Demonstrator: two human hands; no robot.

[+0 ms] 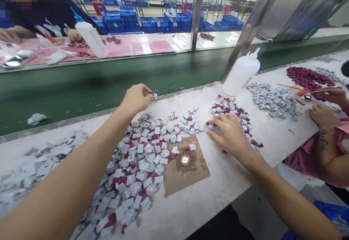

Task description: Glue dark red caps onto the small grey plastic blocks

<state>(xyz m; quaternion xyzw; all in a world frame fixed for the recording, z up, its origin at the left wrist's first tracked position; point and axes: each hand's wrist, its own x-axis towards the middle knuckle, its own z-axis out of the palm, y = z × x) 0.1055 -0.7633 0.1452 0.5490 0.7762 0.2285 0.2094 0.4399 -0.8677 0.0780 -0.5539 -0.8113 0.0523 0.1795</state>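
Observation:
My left hand (138,97) is pinched on a small grey and dark red piece (154,96) near the table's far edge. At the near side of a pile of dark red and grey pieces (231,107), my right hand (227,131) has its thumb and fingers curled at a small piece, partly hidden. Below and between my hands lies a brown board (188,182) bearing a small round metal cap (185,159). A large heap of grey blocks with dark red parts (141,149) spreads to the board's left.
A white bottle (241,73) stands beyond my right hand. At the right, another person's hands (325,114) work near grey blocks (274,100) and dark red pieces (307,78). Across the green belt (163,72) sits another person (54,11) by a blue-tipped bottle (91,36).

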